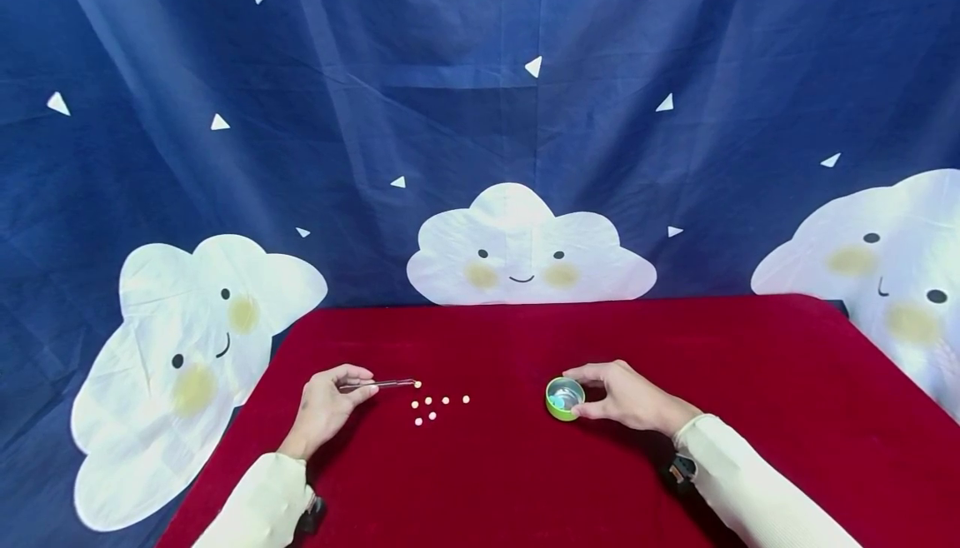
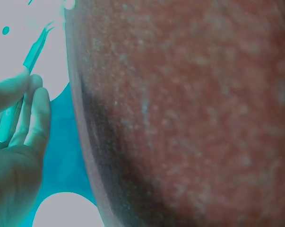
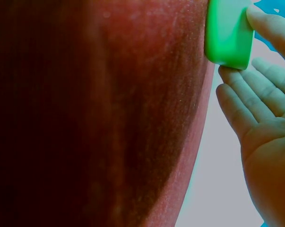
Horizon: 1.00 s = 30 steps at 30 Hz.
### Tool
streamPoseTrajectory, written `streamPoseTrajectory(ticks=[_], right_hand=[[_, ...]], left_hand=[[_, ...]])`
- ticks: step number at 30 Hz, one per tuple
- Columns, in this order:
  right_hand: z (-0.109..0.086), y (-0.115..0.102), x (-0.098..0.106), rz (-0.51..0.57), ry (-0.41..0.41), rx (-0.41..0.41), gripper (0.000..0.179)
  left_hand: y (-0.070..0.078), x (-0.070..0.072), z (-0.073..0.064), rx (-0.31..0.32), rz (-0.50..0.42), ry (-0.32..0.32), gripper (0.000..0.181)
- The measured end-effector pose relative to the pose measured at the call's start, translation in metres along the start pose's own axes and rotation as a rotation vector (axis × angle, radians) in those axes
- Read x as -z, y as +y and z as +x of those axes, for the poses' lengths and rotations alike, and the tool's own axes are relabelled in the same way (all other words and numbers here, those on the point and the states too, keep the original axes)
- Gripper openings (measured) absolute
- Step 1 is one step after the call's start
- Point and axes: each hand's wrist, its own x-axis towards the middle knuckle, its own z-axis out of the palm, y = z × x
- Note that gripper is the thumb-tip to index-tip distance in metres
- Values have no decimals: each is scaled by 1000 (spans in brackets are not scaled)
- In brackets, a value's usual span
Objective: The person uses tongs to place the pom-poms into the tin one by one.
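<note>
My left hand (image 1: 326, 406) pinches a pair of metal tweezers (image 1: 386, 383) between thumb and fingers, points toward the right. At their tips is a small pale yellow ball (image 1: 417, 384). In the left wrist view the slim tweezers (image 2: 36, 49) stick out beyond the fingertips. Several similar little balls (image 1: 446, 401) lie scattered on the cloth just right of and nearer than the tips. On the right, my right hand (image 1: 628, 396) grips a small round green tin (image 1: 561, 415) by its side. The tin is uncovered, its shiny inside showing a light blue patch.
A dark red cloth (image 1: 495, 481) covers the table. Behind it hangs a blue curtain (image 1: 450, 115) printed with white smiling clouds and small triangles. Both wrists carry dark straps below cream sleeves (image 1: 750, 473).
</note>
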Motion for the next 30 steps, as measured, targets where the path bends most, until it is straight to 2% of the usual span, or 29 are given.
streamPoseTrajectory(ticks=[11, 21, 30], right_hand=[[0, 0, 0, -7, 3, -2, 50], [-1, 0, 0, -1, 5, -8, 51], [-1, 1, -1, 1, 10, -1, 51]], left_hand=[[13, -4, 1, -7, -98, -22, 23], [20, -11, 2, -10, -135, -35, 23], [28, -17, 3, -16, -122, -45, 23]])
